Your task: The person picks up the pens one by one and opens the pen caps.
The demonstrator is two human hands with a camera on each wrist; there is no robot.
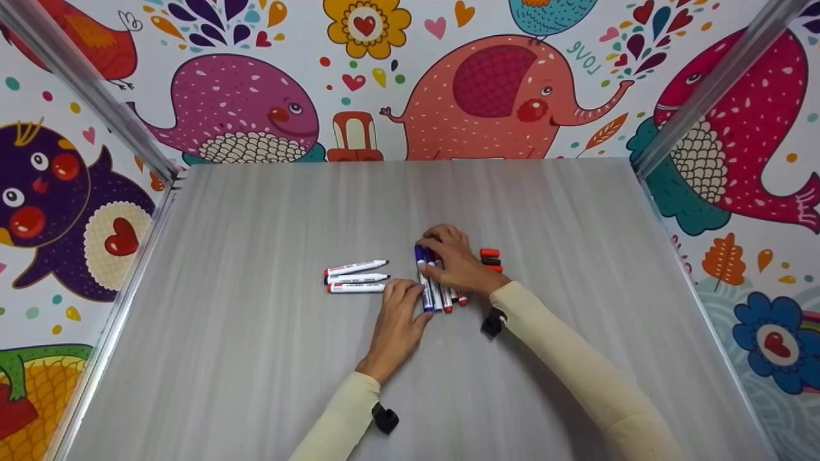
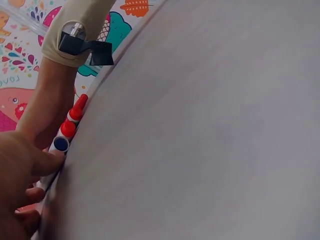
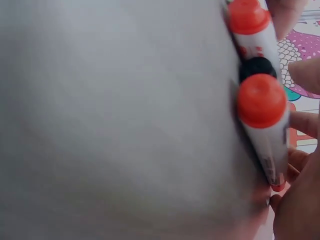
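Observation:
A row of capped markers [image 1: 437,298], with blue, red and dark ends, lies side by side on the table. My right hand [image 1: 458,262] reaches over the row from the right, its fingers curled over the far ends and gripping the markers. Along the row's left side, my left hand [image 1: 397,320] touches the outermost blue marker [image 1: 423,282] with its fingertips. The left thumb lies by that marker's blue end [image 2: 61,144]. Red ends [image 3: 262,100] of nearer markers show in the right wrist view, while the right palm hides part of the row from above.
Three white uncapped markers [image 1: 355,278] lie crosswise left of the row, the nearest partly behind my left hand. Loose red and black caps [image 1: 491,261] lie beyond the right wrist. A patterned wall [image 1: 378,83] and metal posts [image 1: 717,89] bound the grey table [image 1: 256,358].

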